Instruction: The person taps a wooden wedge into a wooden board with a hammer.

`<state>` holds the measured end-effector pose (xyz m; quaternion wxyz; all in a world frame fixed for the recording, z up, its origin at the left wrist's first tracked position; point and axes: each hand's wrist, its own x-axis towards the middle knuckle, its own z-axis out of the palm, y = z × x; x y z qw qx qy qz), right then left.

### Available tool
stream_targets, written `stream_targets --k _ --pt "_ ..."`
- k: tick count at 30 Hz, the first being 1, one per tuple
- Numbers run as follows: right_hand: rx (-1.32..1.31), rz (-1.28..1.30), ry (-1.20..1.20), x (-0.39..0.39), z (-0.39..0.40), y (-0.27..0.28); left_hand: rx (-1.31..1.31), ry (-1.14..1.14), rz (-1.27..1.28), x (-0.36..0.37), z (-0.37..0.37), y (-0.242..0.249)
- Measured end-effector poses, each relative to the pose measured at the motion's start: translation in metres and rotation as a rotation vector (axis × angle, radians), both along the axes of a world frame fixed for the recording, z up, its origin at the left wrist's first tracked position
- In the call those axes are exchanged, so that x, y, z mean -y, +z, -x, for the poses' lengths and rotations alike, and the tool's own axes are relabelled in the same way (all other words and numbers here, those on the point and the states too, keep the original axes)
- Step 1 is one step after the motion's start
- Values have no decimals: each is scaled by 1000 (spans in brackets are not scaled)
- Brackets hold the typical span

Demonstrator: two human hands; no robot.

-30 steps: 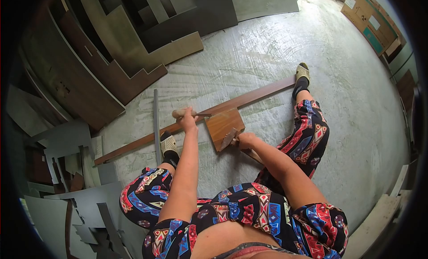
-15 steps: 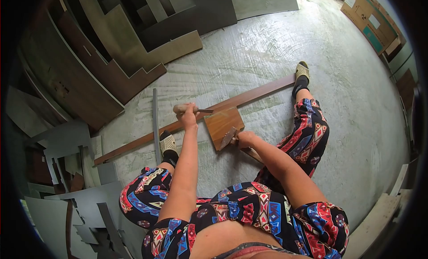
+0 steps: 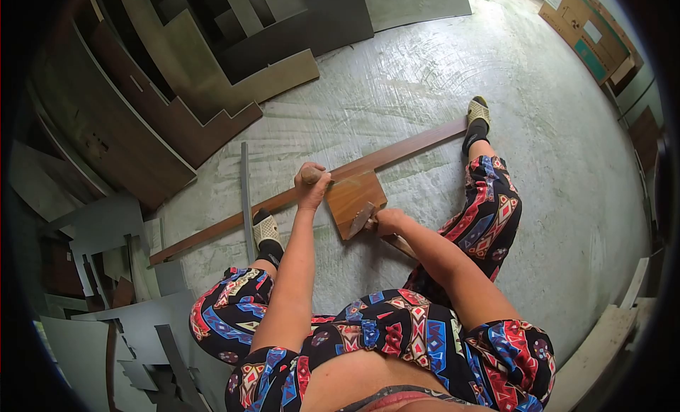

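My left hand (image 3: 310, 192) is closed round the rounded wooden handle of a chisel (image 3: 311, 175). The handle's end faces up towards me, and the blade is mostly hidden below the hand. This hand is at the upper left edge of a brown wooden block (image 3: 350, 196), beside a long brown strip (image 3: 397, 151). My right hand (image 3: 391, 221) grips a hammer (image 3: 363, 219) by its wooden handle. The broad metal head is over the lower right part of the block; whether it touches cannot be made out.
The long strip runs across the concrete floor (image 3: 567, 199) between my slippered feet. A narrow grey strip (image 3: 246, 192) lies by my left foot (image 3: 267, 228). Panels (image 3: 127, 121) lean at the left, with grey offcuts (image 3: 142, 320) below. A cardboard box (image 3: 584, 33) stands far right.
My left hand has turned the chisel from lying sideways, blade to the right, to more upright, and shifted slightly right. The right hand and hammer stay almost in place.
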<state>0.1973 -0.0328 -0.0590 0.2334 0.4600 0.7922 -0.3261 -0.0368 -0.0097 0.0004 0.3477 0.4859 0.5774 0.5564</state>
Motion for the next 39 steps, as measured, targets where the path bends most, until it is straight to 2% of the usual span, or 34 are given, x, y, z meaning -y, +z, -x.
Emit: stream_targets --k 4,10,16,25,28,34,39 --pt "13 0 3 0 1 1 74 6 9 -1 1 -3" --pt "-11 11 -19 1 0 9 -16 41 -24 1 -6 9" --pt "0 2 -5 -1 0 2 10 27 -9 1 -14 3" --pt "-34 1 -34 1 0 2 -100 -15 -50 0 -16 -2" --pt "-11 17 35 3 0 10 -79 -16 -50 -2 -17 0" --pt "-39 -101 41 14 0 -11 -120 -12 -59 -1 -20 2" --pt "-13 -77 68 11 2 -11 -81 -2 -21 0 -20 6"
